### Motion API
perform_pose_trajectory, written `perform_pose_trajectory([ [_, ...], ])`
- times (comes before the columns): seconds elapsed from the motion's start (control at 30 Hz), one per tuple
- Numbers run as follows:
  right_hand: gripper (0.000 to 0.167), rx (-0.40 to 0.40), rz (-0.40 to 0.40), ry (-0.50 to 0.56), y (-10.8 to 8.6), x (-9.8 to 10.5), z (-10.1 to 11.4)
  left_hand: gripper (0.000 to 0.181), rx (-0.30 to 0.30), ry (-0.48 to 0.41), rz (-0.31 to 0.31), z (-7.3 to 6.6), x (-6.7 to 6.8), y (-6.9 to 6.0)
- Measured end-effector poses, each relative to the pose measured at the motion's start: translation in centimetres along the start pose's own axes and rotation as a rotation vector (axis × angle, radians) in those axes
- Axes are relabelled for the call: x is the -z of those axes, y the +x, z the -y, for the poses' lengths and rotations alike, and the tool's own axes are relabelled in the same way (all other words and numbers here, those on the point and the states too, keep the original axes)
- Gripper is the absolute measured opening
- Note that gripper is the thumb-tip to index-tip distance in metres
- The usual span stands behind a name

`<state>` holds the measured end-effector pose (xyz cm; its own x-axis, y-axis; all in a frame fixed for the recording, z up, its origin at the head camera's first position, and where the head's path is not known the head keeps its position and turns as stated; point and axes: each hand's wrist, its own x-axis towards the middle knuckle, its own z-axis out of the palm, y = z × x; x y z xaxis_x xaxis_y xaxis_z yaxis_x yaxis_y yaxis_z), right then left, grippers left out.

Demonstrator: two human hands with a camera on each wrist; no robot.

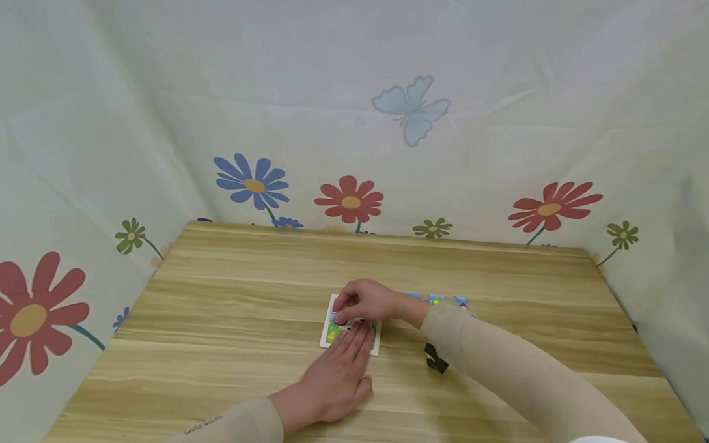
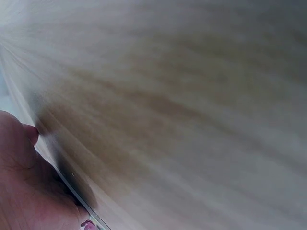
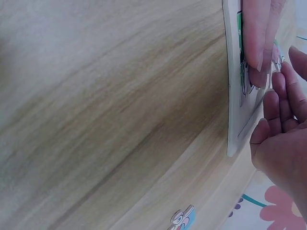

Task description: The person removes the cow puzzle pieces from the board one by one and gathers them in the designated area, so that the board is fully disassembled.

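Observation:
A small white-framed board (image 1: 324, 338) with a colourful picture lies flat on the wooden table. My left hand (image 1: 334, 377) rests its straight fingers on the board's lower right part. Over the board's upper part, my right hand (image 1: 366, 300) bends its fingers and pinches a small piece that the hand mostly hides. In the right wrist view the right hand (image 3: 283, 124) has curled fingers beside the left fingers (image 3: 254, 38), which press on the board (image 3: 233, 96). The left wrist view shows the left hand (image 2: 33, 187) low over the board's edge.
Several blue-backed picture pieces (image 1: 436, 299) lie right of the board, partly behind the right forearm. A black object (image 1: 435, 359) sits on the table (image 1: 240, 296) below that forearm. One loose piece (image 3: 182, 219) shows in the right wrist view. Flower-printed curtains surround the table.

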<state>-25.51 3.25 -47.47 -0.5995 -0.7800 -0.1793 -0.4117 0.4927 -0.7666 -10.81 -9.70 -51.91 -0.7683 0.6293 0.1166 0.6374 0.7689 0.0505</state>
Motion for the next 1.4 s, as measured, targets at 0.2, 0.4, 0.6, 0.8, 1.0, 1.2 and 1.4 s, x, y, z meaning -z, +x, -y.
perform_pose_trajectory([
  [0.2,0.02,0.053,-0.012,-0.049,0.1,-0.1,0.1,0.067,0.008,-0.001,-0.005,0.1,-0.4,0.0],
  [0.4,0.022,0.101,-0.034,-0.117,0.4,-0.3,-0.3,0.068,0.018,0.005,0.009,0.2,-0.5,0.0],
  [0.6,0.019,0.112,-0.051,-0.13,0.5,-0.5,-0.2,0.067,0.018,0.007,0.015,0.1,-0.4,0.0],
  [0.8,0.014,0.108,-0.056,-0.088,0.5,-0.7,0.2,0.067,0.019,0.0,0.035,-0.1,0.2,0.0],
  [1.0,0.006,0.087,-0.056,-0.056,0.5,-0.9,0.3,0.067,0.016,0.007,0.014,-0.1,0.1,0.0],
  [1.2,0.004,0.074,-0.058,-0.018,0.4,-0.8,0.5,0.066,0.016,0.018,0.019,-0.2,0.4,0.0],
  [1.4,0.006,0.086,-0.077,0.045,0.0,0.2,1.0,0.066,0.008,0.017,0.004,-0.1,0.1,-0.1],
])
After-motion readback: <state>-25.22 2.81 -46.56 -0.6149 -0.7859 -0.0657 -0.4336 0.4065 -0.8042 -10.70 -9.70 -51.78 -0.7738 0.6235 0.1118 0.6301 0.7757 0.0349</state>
